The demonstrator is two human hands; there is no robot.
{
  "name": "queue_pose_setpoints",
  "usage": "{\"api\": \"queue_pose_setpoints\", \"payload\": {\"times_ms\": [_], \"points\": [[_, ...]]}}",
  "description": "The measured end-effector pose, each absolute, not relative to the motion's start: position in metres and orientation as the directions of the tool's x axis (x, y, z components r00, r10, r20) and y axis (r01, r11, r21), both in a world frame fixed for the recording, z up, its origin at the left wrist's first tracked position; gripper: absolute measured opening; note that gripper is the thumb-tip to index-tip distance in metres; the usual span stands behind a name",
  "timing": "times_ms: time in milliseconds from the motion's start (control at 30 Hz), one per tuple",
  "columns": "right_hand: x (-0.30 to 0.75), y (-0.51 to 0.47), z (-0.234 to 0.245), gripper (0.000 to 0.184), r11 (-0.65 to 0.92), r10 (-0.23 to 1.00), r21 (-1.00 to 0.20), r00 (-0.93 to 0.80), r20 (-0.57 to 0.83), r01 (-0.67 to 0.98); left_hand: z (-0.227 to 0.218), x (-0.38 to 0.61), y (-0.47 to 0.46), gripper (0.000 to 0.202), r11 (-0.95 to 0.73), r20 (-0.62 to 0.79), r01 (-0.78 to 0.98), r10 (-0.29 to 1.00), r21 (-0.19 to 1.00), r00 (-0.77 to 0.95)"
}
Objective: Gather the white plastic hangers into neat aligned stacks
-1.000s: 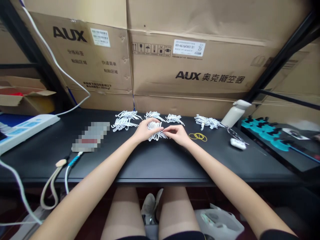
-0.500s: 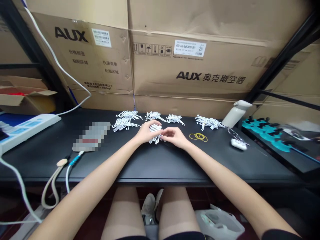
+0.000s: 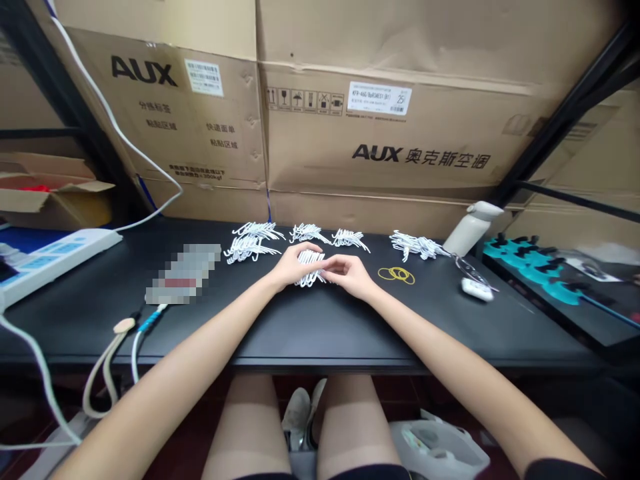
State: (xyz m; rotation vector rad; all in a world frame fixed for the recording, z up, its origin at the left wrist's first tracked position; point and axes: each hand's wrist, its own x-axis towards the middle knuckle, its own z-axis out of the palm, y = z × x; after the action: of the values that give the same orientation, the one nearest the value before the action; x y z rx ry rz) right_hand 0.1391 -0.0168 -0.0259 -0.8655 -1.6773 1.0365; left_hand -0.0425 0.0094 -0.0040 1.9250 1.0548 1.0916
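Observation:
Between my hands is a bundle of thin white wire hooks [image 3: 311,269], lined up side by side just above the black table. My left hand [image 3: 295,263] is closed round its left and upper side, thumb in front. At the right end my right hand [image 3: 347,272] has its thumb and fingers pinched on the hooks; the fingertips are partly hidden. Behind my hands lie more piles of white wire hooks: a double pile [image 3: 253,241] to the left, two smaller ones [image 3: 307,232] in the middle, and another pile [image 3: 416,245] to the right. Yellow rubber bands [image 3: 397,275] lie right of my right hand.
A blurred-out device [image 3: 184,275] with a cable lies left, near a white power strip [image 3: 60,260]. On the right stand a white bottle [image 3: 473,228], a small white case [image 3: 477,289] and a teal rack [image 3: 530,267]. Large cardboard boxes [image 3: 320,153] wall off the back.
The hooks between my hands have shifted slightly and spread a little toward the lower left. Both hands stay in nearly the same place.

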Motion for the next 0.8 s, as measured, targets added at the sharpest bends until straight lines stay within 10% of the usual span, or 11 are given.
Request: {"api": "queue_pose_setpoints", "payload": {"times_ms": [800], "points": [[0.13, -0.024, -0.024, 0.023, 0.561, 0.828, -0.798, -0.121, 0.548, 0.221, -0.005, -0.038, 0.01, 0.045, -0.274, 0.242, 0.11, 0.94, 0.955, 0.239]]}}
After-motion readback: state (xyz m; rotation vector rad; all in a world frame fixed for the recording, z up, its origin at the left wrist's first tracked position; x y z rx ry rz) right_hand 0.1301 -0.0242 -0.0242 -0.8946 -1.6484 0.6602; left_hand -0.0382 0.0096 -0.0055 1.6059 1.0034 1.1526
